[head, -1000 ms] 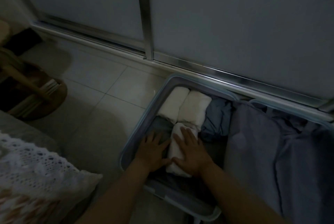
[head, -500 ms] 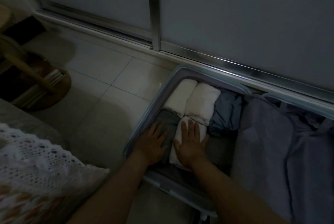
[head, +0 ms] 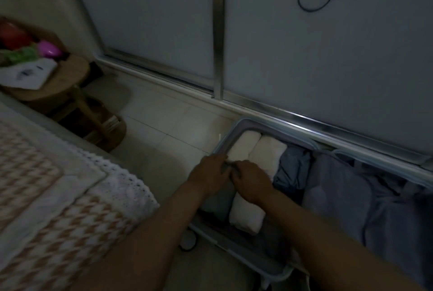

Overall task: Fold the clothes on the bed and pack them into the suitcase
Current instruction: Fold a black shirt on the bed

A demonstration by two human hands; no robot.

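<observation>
An open suitcase (head: 225,142) lies on the tiled floor by the sliding doors. Two white rolled garments (head: 243,147) (head: 269,152) lie side by side at its far end. A third white roll (head: 246,213) lies nearer me, beside a folded grey garment (head: 218,201). My left hand (head: 208,174) is over the grey garment, fingers curled at its far edge. My right hand (head: 251,184) lies across the near white roll, and its fingertips meet the left hand's on that grey edge. A crumpled blue garment (head: 293,168) fills the space to the right.
Lilac fabric (head: 339,194) covers the suitcase's right half. The bed (head: 46,185), with a checked cover and lace edge, is at the left. A round wooden side table (head: 63,77) with clutter stands beyond it. The sliding doors (head: 304,56) run close behind the suitcase.
Both hands went from lying flat on the clothes to the far end of the grey garment, fingers now curled and touching. The camera has pulled back and tilted up.
</observation>
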